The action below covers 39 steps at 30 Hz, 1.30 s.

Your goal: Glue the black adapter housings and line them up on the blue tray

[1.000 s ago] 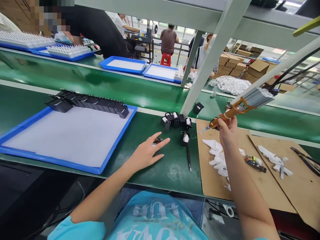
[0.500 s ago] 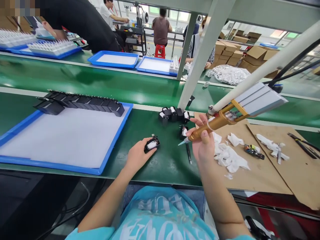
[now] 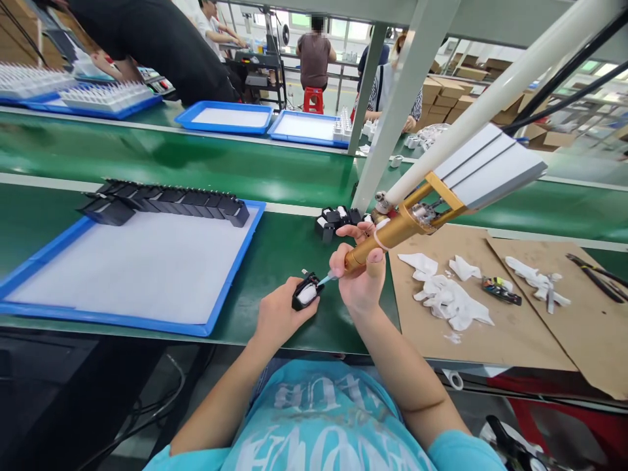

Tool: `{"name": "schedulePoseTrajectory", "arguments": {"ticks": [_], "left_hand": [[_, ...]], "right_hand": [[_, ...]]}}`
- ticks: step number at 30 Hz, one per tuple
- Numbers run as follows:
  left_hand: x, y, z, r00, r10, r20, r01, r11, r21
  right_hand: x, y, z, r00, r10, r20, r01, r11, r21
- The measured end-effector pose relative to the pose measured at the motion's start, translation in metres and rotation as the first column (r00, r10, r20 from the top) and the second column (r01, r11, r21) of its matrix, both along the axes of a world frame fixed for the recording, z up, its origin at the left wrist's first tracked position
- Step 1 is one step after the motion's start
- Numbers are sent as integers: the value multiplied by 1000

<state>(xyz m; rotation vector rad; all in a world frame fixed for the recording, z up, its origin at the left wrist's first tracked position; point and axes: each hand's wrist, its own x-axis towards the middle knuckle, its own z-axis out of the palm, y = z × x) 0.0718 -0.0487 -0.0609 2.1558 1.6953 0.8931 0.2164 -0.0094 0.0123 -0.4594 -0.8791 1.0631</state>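
My left hand [image 3: 282, 311] grips a small black plastic housing [image 3: 306, 292] with a white part inside, just above the green bench. Wrapped around a gold-coloured glue dispenser [image 3: 375, 243] is my right hand [image 3: 362, 278]. The dispenser's pale blue nozzle tip [image 3: 328, 279] points down to the left and meets the housing's right edge; whether it touches inside I cannot tell. A hose and a white pole join the dispenser's upper end. Behind my right hand stand several more black housings [image 3: 333, 222], partly hidden by the fingers.
On the left lies a blue tray [image 3: 210, 320] with a row of black housings [image 3: 181, 201] along its back. Crumpled white wipes [image 3: 449, 301], a small circuit board [image 3: 501, 290] and pliers [image 3: 596, 278] rest on cardboard [image 3: 490, 340] at right. A metal post [image 3: 387, 111] rises behind the dispenser.
My right hand has brought the dispenser left and down, so its nozzle now reaches the housing. My left hand has shifted slightly right with the housing.
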Motion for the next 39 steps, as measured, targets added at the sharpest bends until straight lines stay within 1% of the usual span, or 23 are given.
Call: {"name": "schedulePoseTrajectory", "arguments": {"ticks": [5,10,14,19,24,27,30,32,36,39], "left_hand": [[0,-1,5,999,-12,38,11,1000,23],[-1,-2,7,999,-10,42,9,1000,16],[-2,-3,7,999,4,51,-3,999,-35],[-1,-1,2,997,47,68,-37,990,-137],[4,1,0,993,59,104,-41,985,-169],[8,2,-1,985,26,170,-2,990,-143],[11,4,-2,966,-21,256,36,998,-54],[12,5,-3,960,-30,279,33,999,-8],[12,4,-2,967,-24,255,26,1000,-4],[10,6,-3,978,-50,202,53,999,-6]], "right_hand": [[1,-1,-1,1000,-21,2,21,1000,-22],[1,-2,0,999,-44,17,44,999,-10],[-2,-3,1,999,-40,20,41,999,-28],[-6,-5,4,999,-41,10,41,999,-26],[-14,-5,7,1000,-18,1,18,999,-32],[-19,-6,7,1000,5,-10,-6,1000,-26],[-21,-8,6,999,42,-25,-42,999,-3],[-20,-9,6,999,49,-19,-49,999,10],[-20,-10,7,1000,23,12,-23,1000,1],[-20,-9,7,1000,17,-19,-17,1000,4]]}}
